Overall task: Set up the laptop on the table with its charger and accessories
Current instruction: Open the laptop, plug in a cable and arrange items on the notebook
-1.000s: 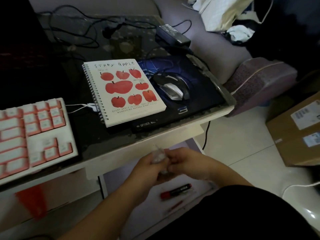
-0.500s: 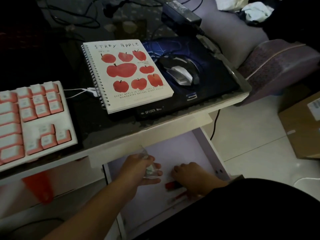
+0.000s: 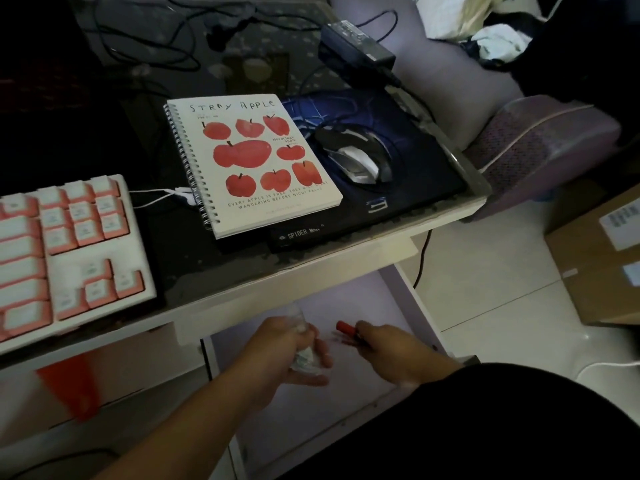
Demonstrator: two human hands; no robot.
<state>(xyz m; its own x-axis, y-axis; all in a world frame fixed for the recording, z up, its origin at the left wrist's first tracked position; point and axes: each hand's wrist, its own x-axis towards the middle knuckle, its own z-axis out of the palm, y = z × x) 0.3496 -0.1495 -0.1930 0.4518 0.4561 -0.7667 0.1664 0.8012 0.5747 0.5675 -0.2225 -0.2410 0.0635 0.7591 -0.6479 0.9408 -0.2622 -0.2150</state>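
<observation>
Both my hands are over an open white drawer (image 3: 412, 299) below the table edge. My left hand (image 3: 284, 355) grips a crumpled clear plastic wrapper (image 3: 304, 358). My right hand (image 3: 391, 351) holds a red-and-black marker (image 3: 346, 329), its red end pointing left. On the dark glass table (image 3: 166, 265) lie a pink-and-white keyboard (image 3: 59, 251), a spiral notebook with red apples (image 3: 252, 164), a black-and-silver mouse (image 3: 356, 161) on a dark Spider-Man mousepad (image 3: 422, 188), and a black charger brick (image 3: 356, 46) with cables at the back.
A white cable (image 3: 162, 195) runs between keyboard and notebook. A purple cushioned seat (image 3: 540, 140) stands right of the table. Cardboard boxes (image 3: 602, 258) sit on the tiled floor at right. Clothes are piled at the top right.
My hands parted from a joint hold on the wrapper. The right hand reached down into the drawer, took the marker and now holds it lifted off the drawer bottom; the left keeps the wrapper.
</observation>
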